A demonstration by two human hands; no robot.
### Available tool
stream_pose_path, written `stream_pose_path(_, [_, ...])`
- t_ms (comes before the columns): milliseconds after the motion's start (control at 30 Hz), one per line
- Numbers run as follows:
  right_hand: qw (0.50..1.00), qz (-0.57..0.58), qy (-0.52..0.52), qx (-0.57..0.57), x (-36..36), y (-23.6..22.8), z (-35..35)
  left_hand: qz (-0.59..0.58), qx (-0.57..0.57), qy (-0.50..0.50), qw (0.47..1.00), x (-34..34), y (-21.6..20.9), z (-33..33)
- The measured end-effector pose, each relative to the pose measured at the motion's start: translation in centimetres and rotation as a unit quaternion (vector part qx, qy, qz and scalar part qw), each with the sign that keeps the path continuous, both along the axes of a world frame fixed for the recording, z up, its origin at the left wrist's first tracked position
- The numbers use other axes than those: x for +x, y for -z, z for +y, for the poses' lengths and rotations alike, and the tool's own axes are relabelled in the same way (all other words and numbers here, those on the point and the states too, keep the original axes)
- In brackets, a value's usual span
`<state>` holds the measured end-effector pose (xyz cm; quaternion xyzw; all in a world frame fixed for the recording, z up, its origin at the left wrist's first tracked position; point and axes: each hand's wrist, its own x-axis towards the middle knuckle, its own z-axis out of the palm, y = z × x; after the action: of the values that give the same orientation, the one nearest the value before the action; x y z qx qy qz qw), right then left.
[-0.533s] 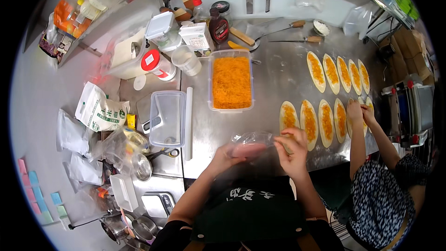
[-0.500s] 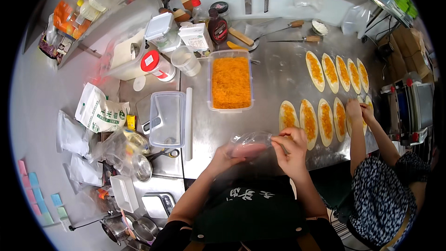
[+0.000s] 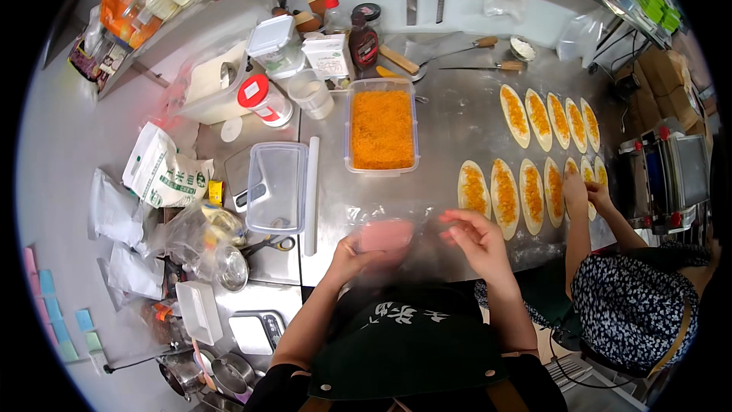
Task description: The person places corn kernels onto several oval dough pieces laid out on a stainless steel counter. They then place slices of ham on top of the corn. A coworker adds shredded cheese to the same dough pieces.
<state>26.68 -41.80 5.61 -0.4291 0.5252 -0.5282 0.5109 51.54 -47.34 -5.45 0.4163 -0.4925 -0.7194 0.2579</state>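
A clear plastic pack with a flat pink slab inside, which looks like ham, is held over the near edge of the steel table. My left hand is closed on its left side. To the right of the pack, apart from it, is my right hand, fingers spread and slightly blurred, with nothing visible in them. Just beyond the right hand lie oval pieces of dough topped with orange shreds. A clear tub full of the same orange shreds stands farther back.
At the right, a co-worker's hands are over the front row of dough. A plastic lid, a white rolling pin and scissors lie left. Knives lie at the back. A scale sits at lower left.
My right hand has let go of the pack's right end and its fingers have opened. The pack has shifted left in my left hand. The co-worker's hands have moved slightly left.
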Motion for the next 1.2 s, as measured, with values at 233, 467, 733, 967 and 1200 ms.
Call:
stream_pose_path(233, [0.944,0.313,-0.017,-0.102,2.6,-0.2,-1.1,-0.060,-0.107,0.018,0.992,-0.6,-0.4,1.2])
stream_pose_path(467, [0.887,0.436,-0.068,-0.136,3.2,0.3,-1.8,-0.065,-0.138,0.043,0.987,-1.4,-1.4,1.7])
stream_pose_path(733, [0.863,0.470,-0.171,-0.073,2.6,1.3,-0.9,-0.079,-0.162,0.066,0.981,-1.3,0.6,1.9])
stream_pose_path(967, [0.808,0.561,-0.179,-0.033,3.3,1.4,-1.1,-0.084,-0.165,0.072,0.980,-2.2,0.3,2.6])
stream_pose_path(1200, [0.816,0.550,-0.146,-0.105,3.0,2.8,-0.3,-0.094,-0.171,0.073,0.978,-2.4,0.2,2.8])
